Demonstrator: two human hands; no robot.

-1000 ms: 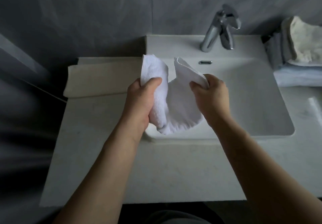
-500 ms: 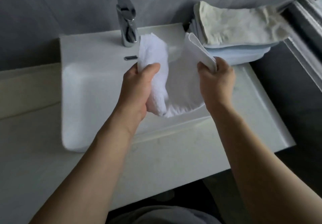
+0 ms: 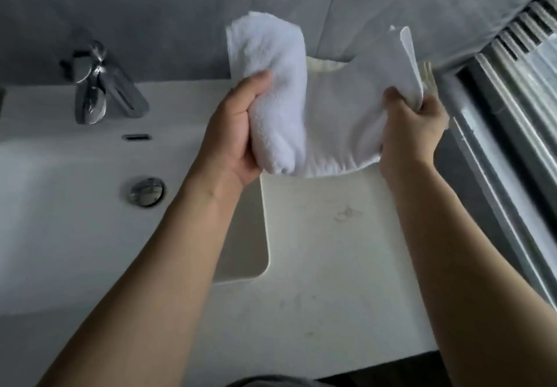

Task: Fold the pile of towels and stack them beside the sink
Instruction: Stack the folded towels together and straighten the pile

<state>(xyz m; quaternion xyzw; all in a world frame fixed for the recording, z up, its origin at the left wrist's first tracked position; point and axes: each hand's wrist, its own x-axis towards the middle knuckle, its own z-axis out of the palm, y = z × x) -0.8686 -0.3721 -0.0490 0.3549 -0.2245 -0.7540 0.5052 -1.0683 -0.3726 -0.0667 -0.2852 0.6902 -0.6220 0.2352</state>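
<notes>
Both hands grip white towel (image 3: 331,109) | left hand (image 3: 238,133) | right hand (image 3: 413,127)

Two bare forearms reach into view from the bottom edge, one on each side. No sleeves, cuffs, watches, bracelets or rings show on either arm. The left hand (image 3: 238,133) shows its thumb side and part of the palm, with creases across the wrist. The right hand (image 3: 413,127) shows its back and knuckles; a short, unpainted nail is visible on its thumb. Both forearms look smooth, with no visible marks or tattoos. At the bottom centre, between the arms, a small curve of grey fabric (image 3: 271,382) appears, possibly the front of a garment, though too little shows to tell its type.
</notes>
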